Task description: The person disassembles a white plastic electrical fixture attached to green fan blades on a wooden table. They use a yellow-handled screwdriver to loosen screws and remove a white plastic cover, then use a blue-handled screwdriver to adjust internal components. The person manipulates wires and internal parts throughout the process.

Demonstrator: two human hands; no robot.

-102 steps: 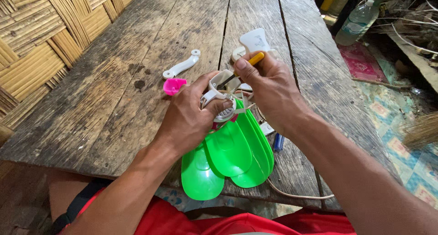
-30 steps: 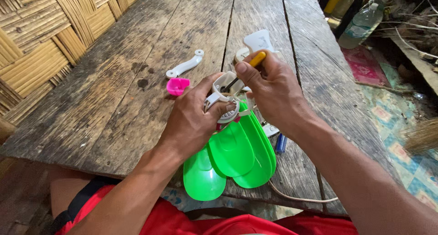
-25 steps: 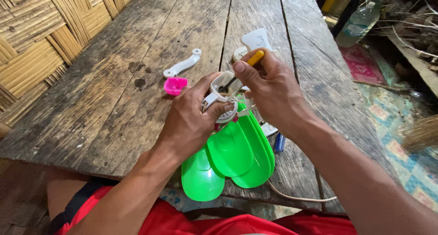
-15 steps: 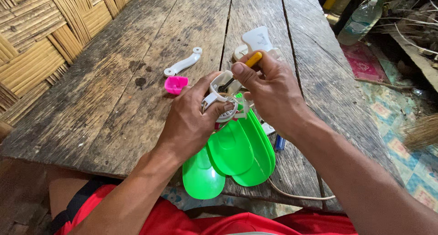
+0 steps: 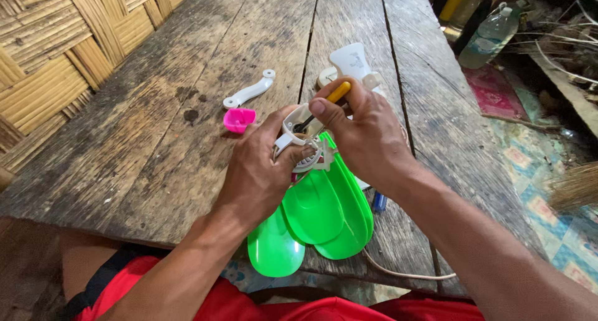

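My left hand (image 5: 258, 171) grips a small white fan body (image 5: 299, 131) whose bright green blades (image 5: 317, 218) hang down toward me over the table's near edge. My right hand (image 5: 364, 134) holds a yellow-handled screwdriver (image 5: 336, 93) with its dark shaft pushed into the top of the white housing. Both hands meet above the weathered wooden table (image 5: 187, 115). The fan's motor part is mostly hidden by my fingers.
A pink cap (image 5: 239, 119) and a white plastic arm (image 5: 249, 91) lie left of my hands. A white cone-shaped piece (image 5: 352, 59) sits beyond them. A blue item (image 5: 379, 201) and a pale cord (image 5: 398, 272) lie at right. Woven bamboo wall (image 5: 56, 53) at left; plastic bottle (image 5: 489, 37) on the floor right.
My hands and the fan stay in nearly the same place. The screwdriver shifts only slightly in my right hand.
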